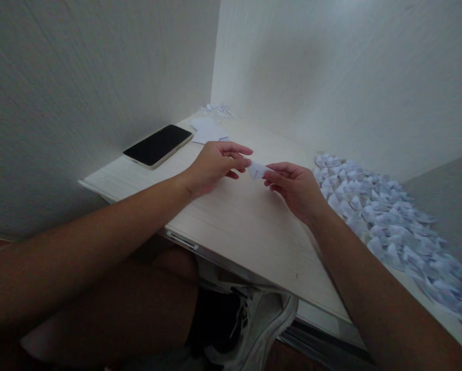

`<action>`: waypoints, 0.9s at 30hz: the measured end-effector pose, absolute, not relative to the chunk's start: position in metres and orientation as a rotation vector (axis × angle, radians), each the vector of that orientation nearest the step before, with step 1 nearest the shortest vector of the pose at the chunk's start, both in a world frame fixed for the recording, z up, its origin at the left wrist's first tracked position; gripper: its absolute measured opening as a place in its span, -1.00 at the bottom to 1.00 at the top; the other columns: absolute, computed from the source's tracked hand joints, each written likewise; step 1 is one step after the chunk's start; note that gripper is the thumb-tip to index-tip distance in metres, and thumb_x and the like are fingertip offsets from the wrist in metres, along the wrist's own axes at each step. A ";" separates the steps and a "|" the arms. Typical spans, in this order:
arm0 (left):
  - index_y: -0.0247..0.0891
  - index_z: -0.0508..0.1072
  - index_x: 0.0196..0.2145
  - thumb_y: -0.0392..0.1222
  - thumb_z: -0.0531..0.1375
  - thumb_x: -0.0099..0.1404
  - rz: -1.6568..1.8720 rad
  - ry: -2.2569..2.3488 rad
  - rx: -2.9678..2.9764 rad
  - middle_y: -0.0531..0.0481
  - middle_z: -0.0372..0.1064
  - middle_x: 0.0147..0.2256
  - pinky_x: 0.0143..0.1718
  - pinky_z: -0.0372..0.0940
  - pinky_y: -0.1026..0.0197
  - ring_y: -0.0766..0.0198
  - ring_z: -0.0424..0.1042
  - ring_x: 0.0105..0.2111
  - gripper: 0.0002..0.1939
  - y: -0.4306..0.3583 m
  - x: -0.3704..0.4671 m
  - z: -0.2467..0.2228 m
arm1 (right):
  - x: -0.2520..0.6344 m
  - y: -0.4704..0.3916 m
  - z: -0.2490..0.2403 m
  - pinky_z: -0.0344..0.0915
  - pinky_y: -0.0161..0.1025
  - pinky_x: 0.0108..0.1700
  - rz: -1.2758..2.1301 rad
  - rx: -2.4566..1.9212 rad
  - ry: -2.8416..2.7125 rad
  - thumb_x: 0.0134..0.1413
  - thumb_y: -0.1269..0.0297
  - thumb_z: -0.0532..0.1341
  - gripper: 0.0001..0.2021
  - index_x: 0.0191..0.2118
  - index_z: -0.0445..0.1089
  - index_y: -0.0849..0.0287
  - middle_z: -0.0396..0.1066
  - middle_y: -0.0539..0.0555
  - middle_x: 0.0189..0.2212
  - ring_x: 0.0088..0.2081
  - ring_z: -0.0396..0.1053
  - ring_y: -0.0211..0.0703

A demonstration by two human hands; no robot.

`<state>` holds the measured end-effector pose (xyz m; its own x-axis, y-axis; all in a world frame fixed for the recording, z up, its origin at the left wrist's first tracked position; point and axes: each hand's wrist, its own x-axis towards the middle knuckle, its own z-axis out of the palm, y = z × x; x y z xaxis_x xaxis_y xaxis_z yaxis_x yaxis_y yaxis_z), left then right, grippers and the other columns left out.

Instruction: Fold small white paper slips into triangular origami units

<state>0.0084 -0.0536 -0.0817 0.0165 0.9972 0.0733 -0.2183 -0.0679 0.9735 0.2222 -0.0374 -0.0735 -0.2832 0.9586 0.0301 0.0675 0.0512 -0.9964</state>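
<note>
Head view, looking down over both forearms onto a pale wood-grain tabletop [234, 226] set into a white corner. Left hand [215, 166] and right hand [295, 188] meet just above the tabletop's middle, each gripping one end of a small folded white paper piece [259, 170]. Left fingers [236, 150] closed on its left end, thumb underneath; right fingers [277, 167] pinched together on its right end. Paper held off the surface, between the two hands. To the right, a large heap of folded white paper pieces [385, 221] spreads along the tabletop's right side, near the right wrist. To the left, a smartphone [158, 146] lies face up, screen dark. Beyond it, flat white paper sheets [208, 130], and a few more folded bits [217, 110] in the far corner. Below the tabletop edge, a grey-white sneaker [262, 324].
</note>
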 end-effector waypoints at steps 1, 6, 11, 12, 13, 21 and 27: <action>-0.32 0.67 -0.20 -0.40 0.45 0.15 1.350 1.004 1.139 0.02 0.51 -0.44 -0.45 0.31 0.33 0.36 0.48 -0.43 -0.78 -0.053 0.008 -0.083 | 0.222 -0.037 -0.074 0.22 -0.28 -0.35 1.327 -1.100 -1.521 -0.20 0.16 0.56 -0.74 -0.35 0.60 0.13 0.55 -0.02 -0.46 -0.44 0.38 -0.30; -0.34 0.67 -0.27 -0.41 0.44 0.11 1.390 1.031 1.306 0.03 0.49 -0.48 -0.51 0.27 0.35 0.42 0.39 -0.53 -0.81 -0.050 0.011 -0.087 | 0.223 -0.037 -0.076 0.19 -0.26 -0.39 1.272 -1.206 -1.648 -0.12 0.04 0.52 -0.70 -0.40 0.55 0.15 0.57 0.03 -0.48 -0.48 0.35 -0.28; -0.32 0.63 -0.40 -0.51 0.40 0.08 1.472 1.020 1.427 0.08 0.43 -0.55 -0.53 0.22 0.38 0.46 0.34 -0.57 -0.84 -0.049 0.014 -0.086 | 0.225 -0.039 -0.072 0.25 -0.24 -0.32 1.224 -1.195 -1.695 -0.08 0.05 0.50 -0.71 -0.42 0.54 0.16 0.62 0.09 -0.45 -0.43 0.44 -0.23; -0.32 0.62 -0.41 -0.52 0.39 0.07 1.486 1.014 1.446 0.08 0.43 -0.55 -0.52 0.23 0.38 0.46 0.34 -0.57 -0.84 -0.049 0.015 -0.086 | 0.225 -0.040 -0.071 0.25 -0.23 -0.31 1.213 -1.182 -1.699 -0.08 0.05 0.50 -0.71 -0.42 0.53 0.16 0.62 0.10 -0.45 -0.42 0.46 -0.21; -0.32 0.61 -0.42 -0.52 0.39 0.07 1.500 1.005 1.459 0.08 0.42 -0.55 -0.51 0.23 0.37 0.45 0.35 -0.56 -0.84 -0.050 0.015 -0.086 | 0.225 -0.040 -0.070 0.26 -0.23 -0.30 1.203 -1.173 -1.700 -0.08 0.06 0.50 -0.71 -0.43 0.53 0.16 0.62 0.10 -0.45 -0.41 0.47 -0.20; -0.30 0.59 -0.35 -0.42 0.40 0.18 1.490 0.990 1.418 0.06 0.45 -0.51 -0.47 0.33 0.32 0.42 0.40 -0.55 -0.89 -0.055 0.019 -0.082 | 0.221 -0.038 -0.079 0.26 -0.25 -0.33 1.216 -1.109 -1.584 -0.04 0.00 0.51 -0.67 -0.38 0.47 0.11 0.59 0.05 -0.43 -0.35 0.52 -0.18; -0.32 0.56 -0.33 -0.40 0.42 0.19 1.446 0.904 1.364 0.07 0.46 -0.50 -0.47 0.36 0.34 0.42 0.42 -0.55 -0.88 -0.050 0.014 -0.082 | 0.223 -0.036 -0.077 0.26 -0.26 -0.37 1.091 -1.001 -1.663 0.01 -0.06 0.51 -0.64 -0.23 0.50 0.05 0.51 -0.06 -0.51 -0.41 0.49 -0.21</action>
